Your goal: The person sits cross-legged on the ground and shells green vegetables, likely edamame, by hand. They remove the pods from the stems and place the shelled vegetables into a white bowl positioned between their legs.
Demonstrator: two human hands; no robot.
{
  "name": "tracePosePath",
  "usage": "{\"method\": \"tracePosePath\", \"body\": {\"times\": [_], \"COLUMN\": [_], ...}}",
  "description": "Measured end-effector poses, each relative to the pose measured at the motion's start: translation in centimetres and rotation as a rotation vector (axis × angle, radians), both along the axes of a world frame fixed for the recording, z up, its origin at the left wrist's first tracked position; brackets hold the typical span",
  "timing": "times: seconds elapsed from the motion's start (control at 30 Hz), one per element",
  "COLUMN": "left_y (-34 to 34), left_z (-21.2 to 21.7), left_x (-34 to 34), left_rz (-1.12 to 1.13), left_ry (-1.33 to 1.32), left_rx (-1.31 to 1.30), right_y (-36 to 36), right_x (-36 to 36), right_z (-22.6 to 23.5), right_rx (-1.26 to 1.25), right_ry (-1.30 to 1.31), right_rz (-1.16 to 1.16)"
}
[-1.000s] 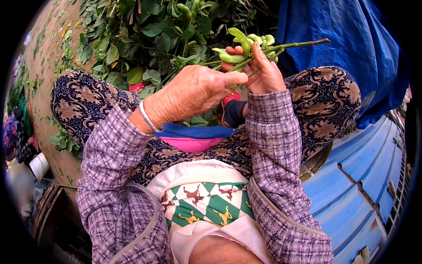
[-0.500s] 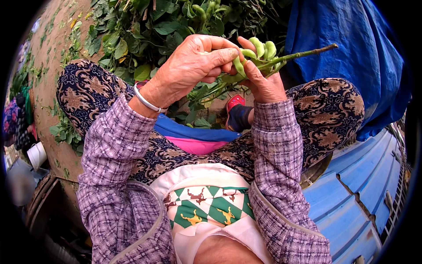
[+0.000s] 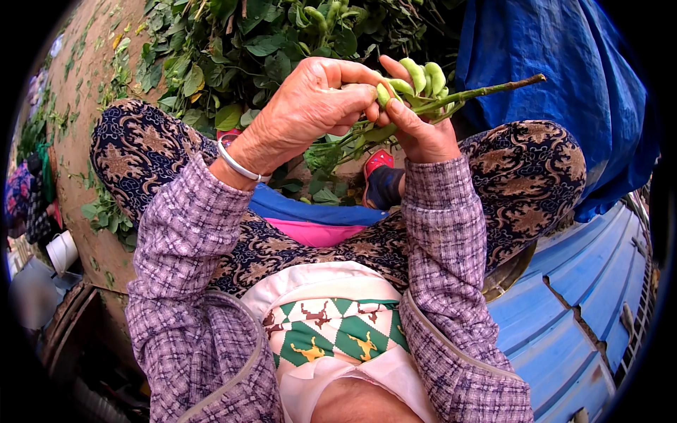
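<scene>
Step judged in hand: pods being plucked from a stalk (image 3: 486, 90) held above the lap. Right hand (image 3: 422, 134) is closed around the stalk's lower part. Left hand (image 3: 310, 106) fingers (image 3: 352, 95) are pressed together, pinching one pod (image 3: 383, 94). Next move likely calls for a short pull. Leaf pile (image 3: 240, 49) lies beyond.

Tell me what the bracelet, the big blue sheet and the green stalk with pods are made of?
The bracelet on the left wrist looks like metal, perhaps silver: pale, smooth and shiny. The blue sheet seems to be woven plastic tarp: it hangs in stiff, slightly glossy folds. The stalk and its pods are fresh plant: matt green, plump, held by the left hand and right hand.
</scene>
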State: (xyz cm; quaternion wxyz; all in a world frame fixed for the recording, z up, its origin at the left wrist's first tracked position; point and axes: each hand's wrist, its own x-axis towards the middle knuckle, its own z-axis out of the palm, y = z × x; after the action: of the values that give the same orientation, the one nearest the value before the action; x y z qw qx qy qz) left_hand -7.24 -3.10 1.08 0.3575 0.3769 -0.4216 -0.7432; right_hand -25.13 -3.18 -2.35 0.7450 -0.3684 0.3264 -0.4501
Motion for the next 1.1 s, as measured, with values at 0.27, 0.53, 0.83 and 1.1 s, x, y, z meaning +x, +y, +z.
{"method": "tracePosePath", "body": {"times": [0.27, 0.53, 0.83, 1.1], "left_y": [0.5, 0.0, -1.3, -1.4], "left_z": [-1.6, -0.1, -0.6, -1.0], "left_x": [-1.4, -0.2, 0.1, -0.7], "left_rz": [0.152, -0.026, 0.104, 0.167], "left_ry": [0.095, -0.218, -0.412, -0.402], "left_rx": [0.037, -0.252, -0.445, -0.409], "right_y": [0.1, 0.1, 0.1, 1.2], "right_x": [0.6, 0.4, 0.6, 1.6], "right_z": [-1.3, -0.8, -1.1, -2.0], "right_rx": [0.061, 0.067, 0.082, -0.024], "right_ry": [-0.095, 0.014, 0.183, 0.465], "right_rz": [-0.061, 0.010, -0.095, 0.066]}}
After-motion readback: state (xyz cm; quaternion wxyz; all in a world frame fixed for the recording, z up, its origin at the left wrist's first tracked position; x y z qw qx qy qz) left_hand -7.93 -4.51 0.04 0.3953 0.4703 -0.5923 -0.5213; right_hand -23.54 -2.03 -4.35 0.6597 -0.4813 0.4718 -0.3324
